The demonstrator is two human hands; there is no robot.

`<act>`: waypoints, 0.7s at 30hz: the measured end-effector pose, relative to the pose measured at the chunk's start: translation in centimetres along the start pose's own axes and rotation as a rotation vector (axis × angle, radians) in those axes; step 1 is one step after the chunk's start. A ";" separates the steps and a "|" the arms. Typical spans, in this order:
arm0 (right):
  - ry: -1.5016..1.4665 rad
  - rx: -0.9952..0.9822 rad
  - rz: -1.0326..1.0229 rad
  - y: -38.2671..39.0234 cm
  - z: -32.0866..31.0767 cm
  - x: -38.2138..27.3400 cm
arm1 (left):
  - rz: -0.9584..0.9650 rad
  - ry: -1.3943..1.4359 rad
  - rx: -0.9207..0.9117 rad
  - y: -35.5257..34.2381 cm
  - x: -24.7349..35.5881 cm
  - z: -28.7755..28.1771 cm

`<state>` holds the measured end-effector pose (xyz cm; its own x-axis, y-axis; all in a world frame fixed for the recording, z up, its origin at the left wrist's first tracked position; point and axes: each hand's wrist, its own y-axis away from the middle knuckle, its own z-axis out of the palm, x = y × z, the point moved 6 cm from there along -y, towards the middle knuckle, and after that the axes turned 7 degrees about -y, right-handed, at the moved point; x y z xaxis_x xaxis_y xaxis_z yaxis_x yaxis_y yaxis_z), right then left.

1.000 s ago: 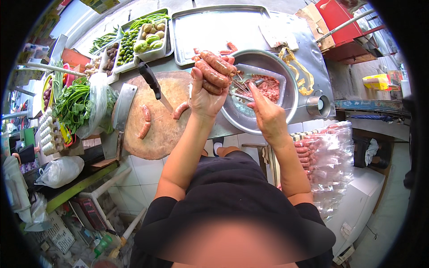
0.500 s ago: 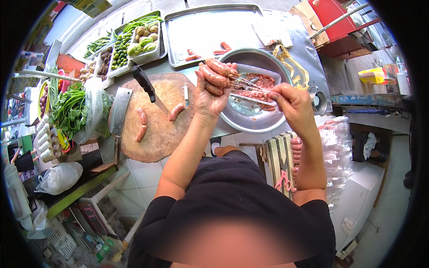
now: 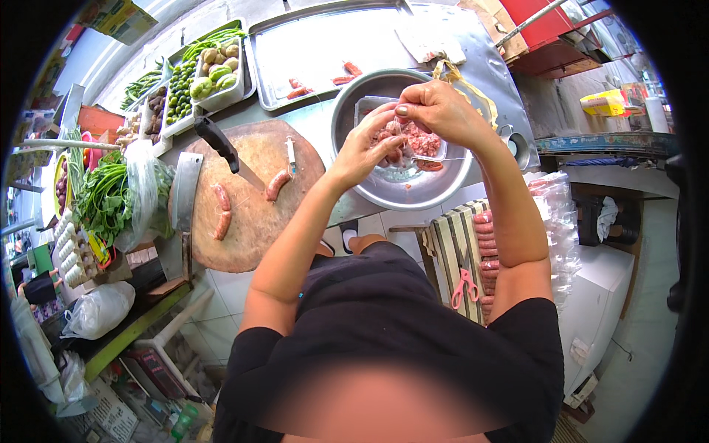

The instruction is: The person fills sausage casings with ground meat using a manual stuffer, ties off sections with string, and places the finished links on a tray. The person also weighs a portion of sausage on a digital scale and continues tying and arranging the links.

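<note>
Above a metal basin (image 3: 346, 112), my left hand (image 3: 363, 149) and my right hand (image 3: 442, 114) meet, both closed at the fingertips on thin string. Sausages (image 3: 394, 153) hang below my left fingers, mostly hidden by them. In the basin lies a clear plastic container with raw minced meat (image 3: 421, 142). A round wooden chopping board (image 3: 247, 159) to the left bears a linked pair of sausages (image 3: 222, 210), a single sausage (image 3: 278, 184) and a syringe (image 3: 291, 153). A black-handled knife (image 3: 221, 142) stands over the board.
A cleaver (image 3: 186, 190) lies at the board's left edge. Behind is a metal tray (image 3: 325, 44) with a few sausages. Vegetable trays (image 3: 179, 92) stand back left. A striped stool (image 3: 452, 247) at right holds pink scissors (image 3: 464, 288) and packed sausages (image 3: 487, 244). A metal cup (image 3: 519, 150) sits beyond the basin.
My right hand has moved up and left to meet my left hand. The sausages have gone from raised beside the basin to hanging over it. The whole view has shifted slightly.
</note>
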<state>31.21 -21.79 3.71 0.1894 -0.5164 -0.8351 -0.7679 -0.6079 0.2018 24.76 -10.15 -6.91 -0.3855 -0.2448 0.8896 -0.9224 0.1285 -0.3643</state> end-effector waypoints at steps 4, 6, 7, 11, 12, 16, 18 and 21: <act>-0.100 -0.024 0.044 0.1 -0.6 1.4 | -0.426 0.331 -0.273 -2.3 -1.2 0.3; -0.155 -0.012 0.083 -0.1 -0.9 2.2 | -0.380 0.316 -0.248 -2.9 -1.1 -0.8; -0.158 0.013 0.149 -0.1 -1.1 3.0 | -0.457 0.233 -0.239 -2.8 -1.7 -1.4; -0.336 -0.067 0.072 0.2 -0.5 5.2 | -0.452 0.322 -0.104 -2.5 -1.9 -2.4; -0.392 -0.114 0.051 0.6 -0.5 6.3 | -0.454 0.349 -0.067 -2.2 -1.9 -2.7; -0.432 -0.073 0.321 3.7 -3.7 15.3 | -0.477 0.428 0.049 -1.7 -1.7 -4.0; -0.395 0.066 0.525 6.3 -4.6 20.7 | -0.517 0.440 0.091 -1.3 -1.6 -4.5; -0.362 0.159 0.581 8.4 -2.5 24.5 | -0.520 0.554 0.130 -1.0 -1.0 -4.4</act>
<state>30.97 -41.05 -13.76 -0.4732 -0.4809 -0.7382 -0.7683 -0.1847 0.6128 26.15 -5.84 -6.25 0.1357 0.2788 0.9507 -0.9902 0.0060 0.1395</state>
